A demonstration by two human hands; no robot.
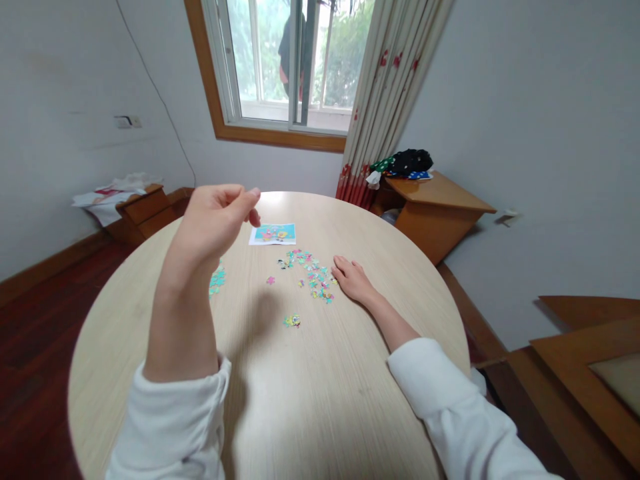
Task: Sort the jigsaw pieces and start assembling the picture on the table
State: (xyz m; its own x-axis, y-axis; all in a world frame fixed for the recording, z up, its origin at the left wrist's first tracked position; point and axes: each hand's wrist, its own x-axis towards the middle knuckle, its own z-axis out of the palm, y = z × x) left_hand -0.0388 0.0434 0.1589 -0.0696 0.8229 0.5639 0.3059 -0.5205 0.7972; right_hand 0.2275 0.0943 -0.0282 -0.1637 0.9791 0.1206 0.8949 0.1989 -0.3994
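Note:
My left hand (pixel 220 217) is raised above the table with its fingers curled and pressed together; whether a small piece is between them I cannot make out. On the tabletop, beside a scattered heap of small jigsaw puzzle pieces (pixel 313 273), rests my right hand (pixel 353 279), palm down with fingers stretched out. A few joined puzzle pieces (pixel 293 321), yellow and teal, lie nearer to me. One pink puzzle piece (pixel 271 280) sits alone left of the heap. Teal puzzle pieces (pixel 217 279) are partly hidden behind my left forearm. Beyond them lies a picture sheet (pixel 273 234) with colourful cartoon figures.
The round wooden table (pixel 320 413) fills the middle. A wooden cabinet (pixel 440 207) with a pile of clothes (pixel 407 163) stands at the back right, beside the curtain (pixel 380 100). A small wooden drawer unit (pixel 145 213) is at the left. Behind the window (pixel 300 67) a person is partly visible.

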